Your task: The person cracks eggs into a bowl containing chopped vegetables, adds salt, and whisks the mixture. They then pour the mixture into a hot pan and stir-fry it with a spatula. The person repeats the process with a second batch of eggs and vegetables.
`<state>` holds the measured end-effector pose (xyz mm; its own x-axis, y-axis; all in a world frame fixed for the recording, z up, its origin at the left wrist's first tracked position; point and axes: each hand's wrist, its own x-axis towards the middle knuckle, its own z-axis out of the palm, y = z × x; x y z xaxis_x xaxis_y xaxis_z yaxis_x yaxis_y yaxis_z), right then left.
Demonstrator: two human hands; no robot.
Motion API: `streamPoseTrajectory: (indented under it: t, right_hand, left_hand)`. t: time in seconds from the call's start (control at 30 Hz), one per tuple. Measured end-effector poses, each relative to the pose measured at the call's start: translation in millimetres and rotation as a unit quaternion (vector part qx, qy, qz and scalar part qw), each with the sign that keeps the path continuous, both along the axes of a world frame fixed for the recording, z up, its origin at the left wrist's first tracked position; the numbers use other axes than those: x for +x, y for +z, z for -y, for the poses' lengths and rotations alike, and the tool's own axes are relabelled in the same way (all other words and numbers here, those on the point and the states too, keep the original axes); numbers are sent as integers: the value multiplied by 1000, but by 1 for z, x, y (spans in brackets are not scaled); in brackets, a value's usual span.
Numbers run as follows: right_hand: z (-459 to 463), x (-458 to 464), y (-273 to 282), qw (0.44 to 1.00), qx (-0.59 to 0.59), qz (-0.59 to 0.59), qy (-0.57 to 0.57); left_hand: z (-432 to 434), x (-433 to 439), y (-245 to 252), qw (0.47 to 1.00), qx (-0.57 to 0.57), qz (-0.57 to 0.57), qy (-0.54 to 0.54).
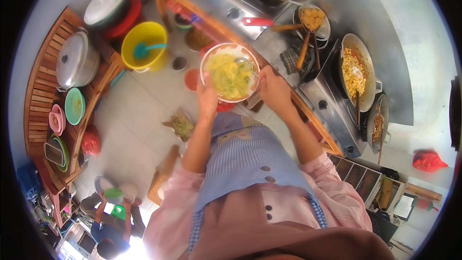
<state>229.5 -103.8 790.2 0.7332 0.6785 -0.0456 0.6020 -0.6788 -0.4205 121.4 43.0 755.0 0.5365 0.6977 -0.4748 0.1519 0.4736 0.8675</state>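
My left hand (pixel 207 97) grips the near left rim of a round bowl (pixel 257 65), thumb on top and fingers underneath. Inside it lies a yellow mixture with green bits (pixel 228 74), perhaps beaten egg with chopped greens. My right hand (pixel 272 85) is closed around the handle of a metal spoon (pixel 245 63), whose head rests in the mixture at the right side. Both hands hold the bowl and spoon in front of my blue checked apron (pixel 245 144), above the floor and beside the wooden-edged stove counter (pixel 310 113).
Along the right stand a wok of yellow diced food (pixel 353 76), a smaller pan (pixel 378 126) and a strainer of fried pieces (pixel 312 18). A yellow bucket (pixel 126 48) and lidded pot (pixel 74 59) are at left. A seated person (pixel 112 220) works at lower left.
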Motion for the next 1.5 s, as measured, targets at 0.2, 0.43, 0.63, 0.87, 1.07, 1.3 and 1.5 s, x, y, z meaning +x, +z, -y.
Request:
streamPoseTrajectory:
  t: [0.2, 0.43, 0.63, 0.87, 1.07, 1.3, 1.5]
  right_hand:
    - [1, -9, -12, 993, 93, 22, -75]
    - [6, -7, -15, 997, 24, -8, -75]
    - [7, -9, -22, 995, 66, 13, -78]
    - [4, -5, -21, 995, 61, 14, -75]
    - [6, 0, -25, 995, 68, 32, -67]
    - [11, -2, -24, 998, 5, 20, -57]
    - [12, -1, -24, 996, 42, 30, -74]
  left_hand:
    - [3, 9, -18, 993, 86, 77, 21]
    - [11, 12, -32, 989, 132, 58, 33]
    - [9, 17, -44, 998, 29, 64, 7]
    - [11, 17, -40, 996, 48, 73, -12]
    - [12, 16, -40, 997, 37, 64, -7]
    - [13, 15, -44, 997, 38, 69, 8]
    - [14, 15, -46, 997, 31, 64, 1]
